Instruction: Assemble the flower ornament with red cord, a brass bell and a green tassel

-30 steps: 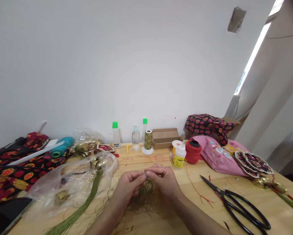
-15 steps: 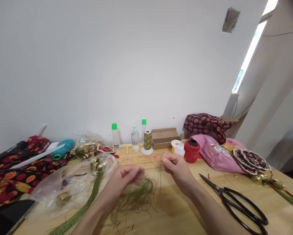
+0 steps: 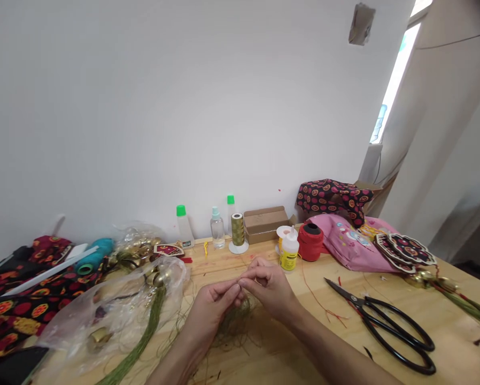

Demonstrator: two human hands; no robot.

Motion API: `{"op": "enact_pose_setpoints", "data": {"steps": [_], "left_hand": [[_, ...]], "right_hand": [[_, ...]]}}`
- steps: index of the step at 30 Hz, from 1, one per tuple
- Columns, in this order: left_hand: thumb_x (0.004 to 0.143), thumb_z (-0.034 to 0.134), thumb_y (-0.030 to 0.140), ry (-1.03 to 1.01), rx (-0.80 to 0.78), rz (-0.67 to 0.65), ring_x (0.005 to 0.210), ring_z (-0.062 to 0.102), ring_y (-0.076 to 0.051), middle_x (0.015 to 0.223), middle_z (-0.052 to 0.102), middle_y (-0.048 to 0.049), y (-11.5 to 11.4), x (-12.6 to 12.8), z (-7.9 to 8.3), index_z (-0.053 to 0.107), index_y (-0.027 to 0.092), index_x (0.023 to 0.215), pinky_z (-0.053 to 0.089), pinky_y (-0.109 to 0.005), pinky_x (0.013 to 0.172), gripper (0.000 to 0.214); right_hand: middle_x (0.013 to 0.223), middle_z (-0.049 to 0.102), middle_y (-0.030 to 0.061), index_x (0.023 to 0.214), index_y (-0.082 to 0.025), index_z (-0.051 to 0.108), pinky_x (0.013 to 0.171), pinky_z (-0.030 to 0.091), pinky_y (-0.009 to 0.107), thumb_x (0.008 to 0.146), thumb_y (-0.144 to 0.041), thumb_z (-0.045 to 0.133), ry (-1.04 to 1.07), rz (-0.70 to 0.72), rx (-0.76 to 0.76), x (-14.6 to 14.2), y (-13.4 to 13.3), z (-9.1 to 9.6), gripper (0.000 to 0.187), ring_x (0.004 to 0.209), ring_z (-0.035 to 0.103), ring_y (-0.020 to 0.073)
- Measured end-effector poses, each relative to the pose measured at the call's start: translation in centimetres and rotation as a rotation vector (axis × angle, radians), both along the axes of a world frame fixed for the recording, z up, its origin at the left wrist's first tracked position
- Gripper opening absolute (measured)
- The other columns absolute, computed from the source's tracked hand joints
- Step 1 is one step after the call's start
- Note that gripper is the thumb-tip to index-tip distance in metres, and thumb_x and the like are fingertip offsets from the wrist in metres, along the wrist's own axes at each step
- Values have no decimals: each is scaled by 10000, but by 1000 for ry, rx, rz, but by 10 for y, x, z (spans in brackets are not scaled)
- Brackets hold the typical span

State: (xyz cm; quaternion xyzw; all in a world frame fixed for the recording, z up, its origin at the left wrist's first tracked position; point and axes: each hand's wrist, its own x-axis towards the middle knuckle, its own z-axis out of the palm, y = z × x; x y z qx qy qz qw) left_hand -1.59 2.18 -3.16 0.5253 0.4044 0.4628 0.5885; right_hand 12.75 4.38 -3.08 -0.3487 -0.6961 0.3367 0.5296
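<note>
My left hand [image 3: 211, 307] and my right hand [image 3: 272, 291] meet fingertip to fingertip above the table, both in a pinch. Fine green thread is between the fingers, though most of it is hidden there. Directly under the hands lies a loose tangle of green thread [image 3: 240, 326], partly covered by the left fingers. A long green tassel [image 3: 141, 339] lies left of my left forearm. Beyond the right hand stands a white glue bottle with a yellow label [image 3: 288, 252].
Black-handled scissors [image 3: 378, 323] lie at right. Along the wall stand an olive thread spool [image 3: 237, 230], a cardboard box [image 3: 266, 227] and a red thread spool [image 3: 310, 243]. A plastic bag with brass bells [image 3: 75, 315] and patterned fabric [image 3: 7, 315] occupy the left; a pink bag [image 3: 340, 248] sits back right.
My two hands were apart, with thread hanging from the right one. They have come together and their fingertips now meet. The view has shifted slightly to the right.
</note>
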Motion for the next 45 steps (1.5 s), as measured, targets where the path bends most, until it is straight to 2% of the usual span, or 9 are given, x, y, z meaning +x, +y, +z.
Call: {"op": "enact_pose_setpoints", "data": {"steps": [5,9,12,15,21,29,33,41,45], "left_hand": [[689,643,245,5,-1,18,565,502,-91,544,586,-2,1,-3,-1,664,115,586,407,-172,588,167],[747,539,75,-452,-107,188,462,479,-32,507,550,17,4,-15,8,655,85,680,462,-157,617,134],[815,343,5,-821,-173,331,361,394,14,551,525,6,9,-34,16,616,66,712,369,-63,387,298],[847,266,25,-914,-221,340,314,338,7,540,479,20,12,-45,18,591,75,730,247,-77,268,349],[711,585,101,-522,-231,211,321,264,27,542,482,41,6,-31,12,615,83,700,157,-79,279,37],[611,683,391,58,-225,-53,319,178,9,405,506,28,0,-17,7,662,100,714,29,-177,353,310],[556,691,448,236,-252,-41,309,139,0,409,546,10,1,-16,4,677,111,725,4,-212,375,377],[555,686,459,184,-188,120,292,122,15,390,514,28,3,-17,4,688,116,772,11,-174,361,406],[542,726,391,-20,-104,278,400,372,-34,569,611,-18,3,-16,8,689,128,726,165,-125,331,323]], "right_hand": [[597,509,-1,610,-164,674,555,404,231,666,-235,615,91,51,-114,-3,-2,6,108,599,483,119],[650,586,26,733,-145,684,573,403,236,720,-281,555,-188,-115,-205,5,6,5,188,635,509,133],[655,616,33,700,-150,695,536,366,238,693,-253,561,-366,-165,-255,18,14,1,169,602,508,139],[631,624,31,603,-169,694,514,331,242,610,-217,605,-466,-155,-279,27,15,-2,101,571,512,146],[636,613,13,567,-184,667,557,323,238,536,-171,637,-498,-85,-300,16,3,-1,44,615,516,144],[476,450,-47,596,-126,592,446,247,200,642,-226,593,-143,-57,-505,18,19,-8,110,453,352,73],[483,433,-54,584,-125,557,434,234,191,613,-318,637,73,32,-593,20,17,-3,211,440,314,53],[524,428,-54,600,-127,569,449,246,187,598,-419,665,356,245,-645,23,8,11,307,456,309,39],[434,438,-61,602,-114,598,412,208,192,578,-430,682,350,310,-655,13,6,7,327,396,315,35]]}}
